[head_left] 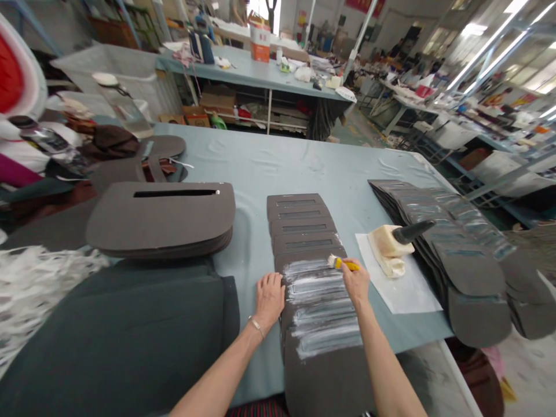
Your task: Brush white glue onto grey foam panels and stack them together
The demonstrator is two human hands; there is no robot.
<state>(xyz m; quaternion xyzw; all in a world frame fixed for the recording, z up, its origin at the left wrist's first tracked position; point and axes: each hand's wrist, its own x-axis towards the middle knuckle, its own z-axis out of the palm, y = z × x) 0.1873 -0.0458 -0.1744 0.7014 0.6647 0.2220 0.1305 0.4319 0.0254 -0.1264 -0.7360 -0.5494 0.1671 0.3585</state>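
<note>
Dark grey panels point(325, 376) overlap in a row down the table before me, each far one showing a narrow slot. White, wet-looking streaks point(321, 315) coat the nearer panels around their slots. In my right hand point(357, 282) is a paintbrush point(346, 264) with a yellow handle, its pale bristles at the right end of a streaked band. My left hand point(270, 296) rests on the left edge of the panels, fingers stretched out and holding nothing. To the right, a cream container point(390, 242) with a black handle sits on a white sheet point(417, 295).
A stack of grey panels with a black slot point(163, 217) lies at left, behind dark green fabric point(125, 324). More coated panels point(469, 266) fan out at right. A glass jar point(124, 104) stands far left. Another table point(237, 72) is beyond.
</note>
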